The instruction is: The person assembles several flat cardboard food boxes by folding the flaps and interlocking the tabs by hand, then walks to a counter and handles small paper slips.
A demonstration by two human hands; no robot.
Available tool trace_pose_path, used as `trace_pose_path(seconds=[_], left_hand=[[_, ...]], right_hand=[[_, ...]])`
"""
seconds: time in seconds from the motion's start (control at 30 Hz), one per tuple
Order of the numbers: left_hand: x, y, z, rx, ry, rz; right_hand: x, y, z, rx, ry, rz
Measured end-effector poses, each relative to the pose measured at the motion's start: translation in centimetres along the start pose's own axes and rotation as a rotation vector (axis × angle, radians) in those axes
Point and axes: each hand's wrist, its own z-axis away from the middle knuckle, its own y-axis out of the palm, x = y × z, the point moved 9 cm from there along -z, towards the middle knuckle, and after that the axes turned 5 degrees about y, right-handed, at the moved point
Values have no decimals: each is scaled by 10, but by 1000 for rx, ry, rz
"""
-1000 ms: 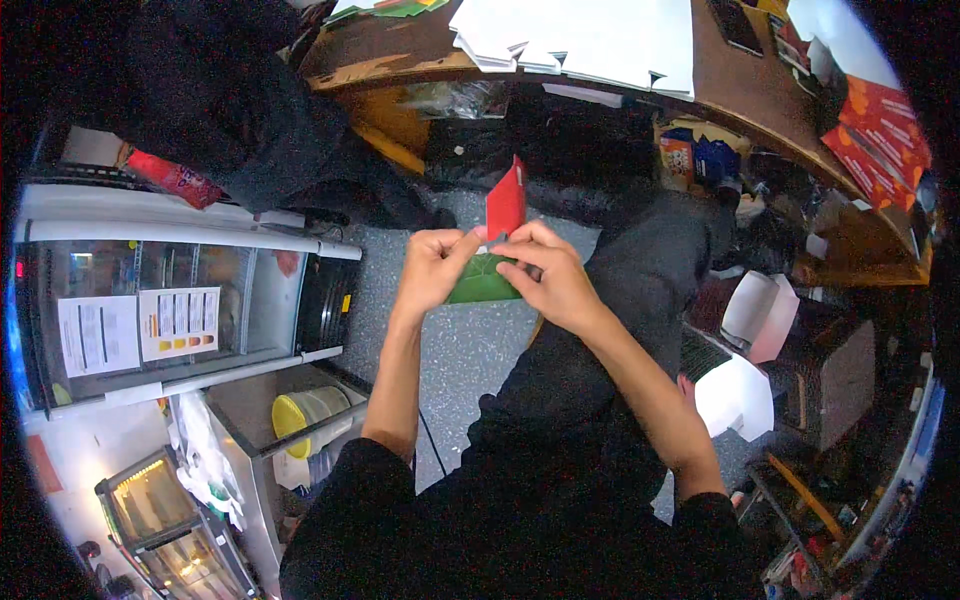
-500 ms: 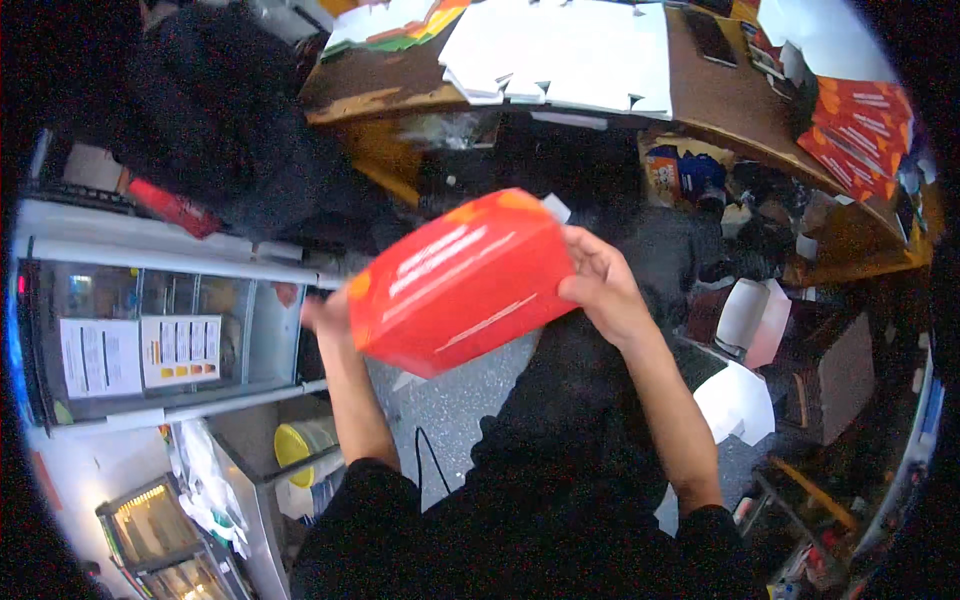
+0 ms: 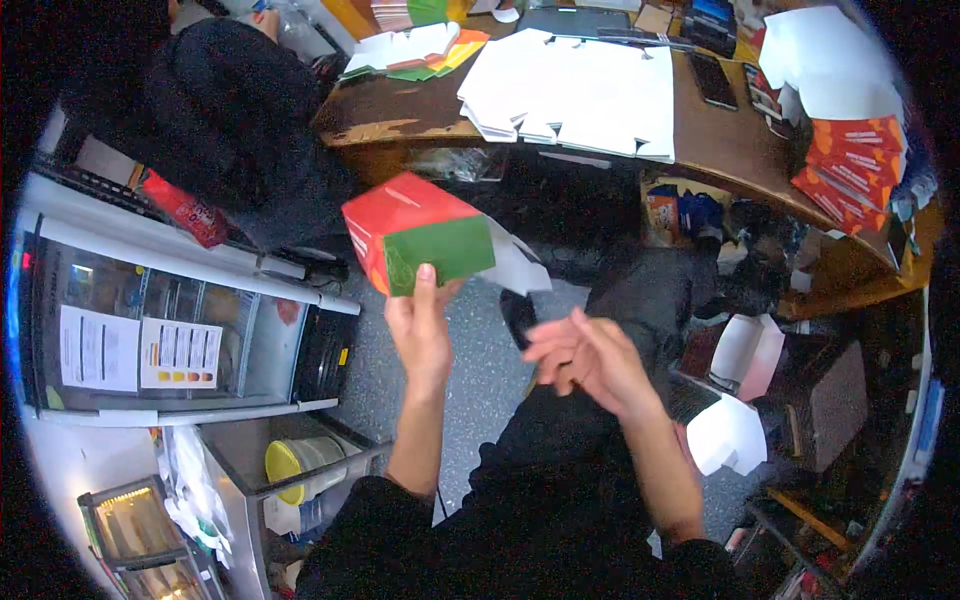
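Note:
My left hand [image 3: 422, 340] grips a folding cardboard box [image 3: 440, 248] by its green end panel, thumb pressed on the front. The box has red sides with orange patches and white print; pale flaps stick out at its right end. Apart from the box, my right hand [image 3: 598, 368] hangs in the air to its right, fingers partly spread and nothing in them. Beyond the hands, a stack of flat white die-cut cardboard blanks [image 3: 575, 95] lies on the wooden desk [image 3: 400, 120].
A glass-fronted fridge [image 3: 250, 350] stands at left, a person in dark clothes [image 3: 235, 120] above it. Red-and-orange flat cartons [image 3: 850, 165] and a phone [image 3: 712, 80] lie on the desk's right. White-lined open boxes [image 3: 725, 435] sit low at right. A yellow-lidded tub [image 3: 285, 472] is lower left.
The box has turned from its long red side to its green end and moved left. My right hand has let go and drawn back; my left hand now grips the green end.

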Motion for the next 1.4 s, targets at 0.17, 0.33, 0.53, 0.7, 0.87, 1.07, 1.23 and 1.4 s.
trace_pose_path(seconds=[0.17,0.33,0.53,0.7,0.87,1.07,1.23,1.4], left_hand=[[-6,10,29,52,129,-209],[-23,37,49,49,138,10],[-60,55,63,284,726,-814],[-41,75,67,256,682,-731],[26,46,72,569,368,-732],[29,84,37,798,639,-919],[12,205,-21,914,791,-717],[66,304,-103,990,527,-584]], right_hand=[[30,28,-10,-51,-224,-645],[53,10,-14,-170,-349,-522],[70,3,9,-677,-589,304],[56,20,-8,-479,-537,-9],[49,-5,-9,-405,-394,-51],[18,-42,-6,-617,-549,816],[18,-13,2,-579,-532,1101],[5,-9,-6,-512,-492,1228]])
